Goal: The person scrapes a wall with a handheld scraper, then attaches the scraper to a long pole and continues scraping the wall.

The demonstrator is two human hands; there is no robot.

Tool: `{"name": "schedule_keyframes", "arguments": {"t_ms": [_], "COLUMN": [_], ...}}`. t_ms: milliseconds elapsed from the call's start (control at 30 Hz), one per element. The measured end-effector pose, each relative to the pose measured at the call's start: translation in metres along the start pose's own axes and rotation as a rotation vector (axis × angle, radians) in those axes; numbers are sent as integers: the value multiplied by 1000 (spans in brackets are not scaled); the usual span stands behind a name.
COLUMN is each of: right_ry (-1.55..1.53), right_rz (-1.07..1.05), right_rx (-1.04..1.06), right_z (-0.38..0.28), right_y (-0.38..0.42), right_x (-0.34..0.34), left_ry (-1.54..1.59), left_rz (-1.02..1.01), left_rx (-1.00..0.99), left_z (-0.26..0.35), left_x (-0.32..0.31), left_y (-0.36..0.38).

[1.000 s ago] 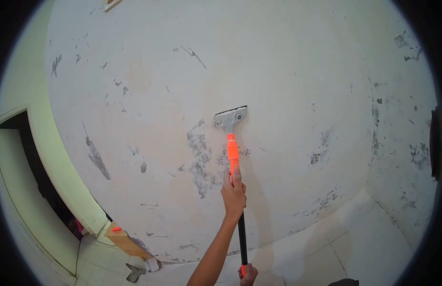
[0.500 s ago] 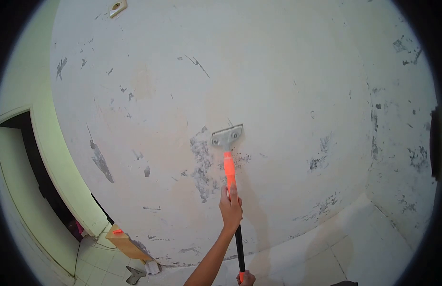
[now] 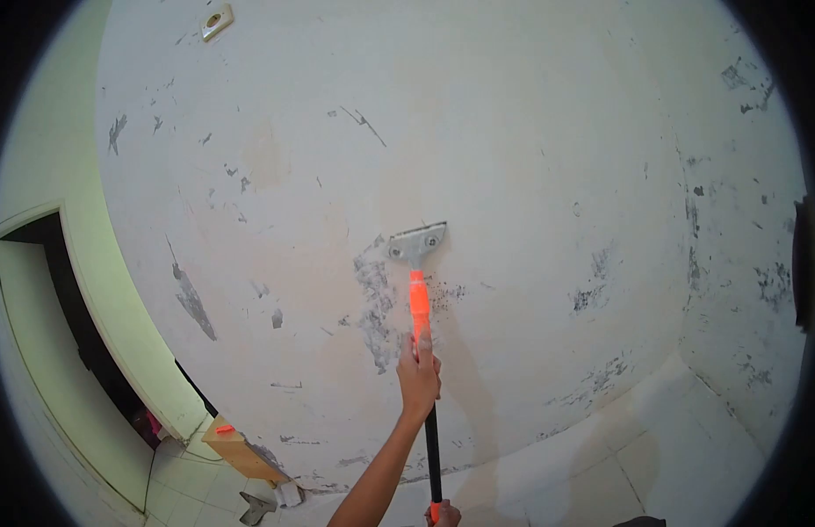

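A long-handled scraper with a wide grey metal head, a bright orange neck and a black pole stands upright in front of the wall. Its blade edge lies against the pale wall, just above a dark speckled spot and beside a grey patch of bare plaster. My left hand is closed round the upper handle, just below the orange neck. Down at the bottom edge, my right hand is wrapped around the pole's lower end, near an orange band; the frame cuts it off partly.
A wall socket is at the top left. On the left is a doorway. A wooden box with a small orange item stands by the wall's foot, near a loose grey blade-like piece. Tiled floor runs along the wall.
The scraper head and my left hand have shifted slightly up and to the left. My right hand has moved a little left too, and both keep their grip.
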State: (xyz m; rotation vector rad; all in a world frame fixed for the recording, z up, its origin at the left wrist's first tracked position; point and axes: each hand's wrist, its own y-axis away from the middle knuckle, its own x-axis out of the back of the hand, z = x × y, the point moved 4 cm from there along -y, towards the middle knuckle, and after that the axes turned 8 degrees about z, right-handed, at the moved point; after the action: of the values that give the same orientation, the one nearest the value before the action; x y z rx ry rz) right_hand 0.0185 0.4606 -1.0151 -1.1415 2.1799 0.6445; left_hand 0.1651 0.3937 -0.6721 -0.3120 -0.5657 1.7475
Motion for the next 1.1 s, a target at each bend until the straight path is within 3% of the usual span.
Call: {"name": "schedule_keyframes", "arguments": {"t_ms": [200, 333, 500, 700, 933, 1100], "right_ry": [9, -16, -12, -44, -24, -55], "right_rz": [-50, -49, -30, -37, -25, -94], "right_rx": [-67, -153, 84, -19, -95, -158], "right_z": [-62, -27, -37, -59, -17, -89], "right_y": [-14, -7, -3, -22, 4, -28], "right_x": [-46, -24, -23, -50, -34, -73], "left_ry": [101, 50, 49, 74, 27, 93], "left_rz": [-31, -28, -36, -35, -70, -69], "left_rx": [-39, -41, -44, -55, -15, -137], "left_z": [56, 29, 30, 67, 38, 96], "left_x": [-10, -2, -3, -16, 2, -17], "left_y": [-45, -20, -25, -50, -29, -75]}}
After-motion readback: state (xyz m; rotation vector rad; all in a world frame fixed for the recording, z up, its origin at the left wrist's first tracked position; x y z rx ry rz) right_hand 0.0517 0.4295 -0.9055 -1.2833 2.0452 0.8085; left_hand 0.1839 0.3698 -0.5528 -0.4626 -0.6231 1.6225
